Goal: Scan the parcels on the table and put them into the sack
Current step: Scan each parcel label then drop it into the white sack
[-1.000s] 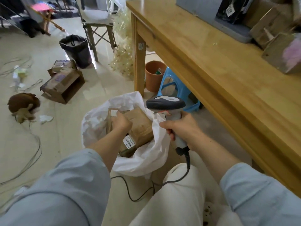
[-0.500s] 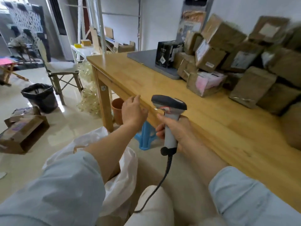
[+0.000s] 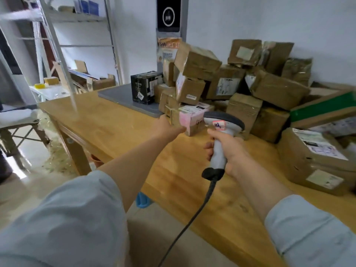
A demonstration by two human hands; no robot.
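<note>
A small brown parcel with a pink label [image 3: 189,118] lies at the front of a pile of brown cardboard parcels [image 3: 240,83] on the wooden table [image 3: 115,122]. My left hand [image 3: 167,128] is stretched out to that parcel's left end, thumb straight along its lower front edge and fingers at its side; no closed grip shows. My right hand [image 3: 229,151] grips the handle of a grey barcode scanner [image 3: 223,122], whose head sits just right of the small parcel. The scanner's black cable hangs down toward the floor. The sack is out of view.
A black box [image 3: 144,87] stands on a grey mat [image 3: 123,97] left of the pile. A large labelled parcel [image 3: 316,160] lies at the right, with a green-edged carton [image 3: 323,108] behind it. A blue stool [image 3: 142,201] sits under the table, and a folding chair [image 3: 17,122] stands at the left.
My view rose from the white sack on the floor to the table. My left hand left the parcel in the sack and reached out to the pink-labelled parcel. The scanner came up with my right hand.
</note>
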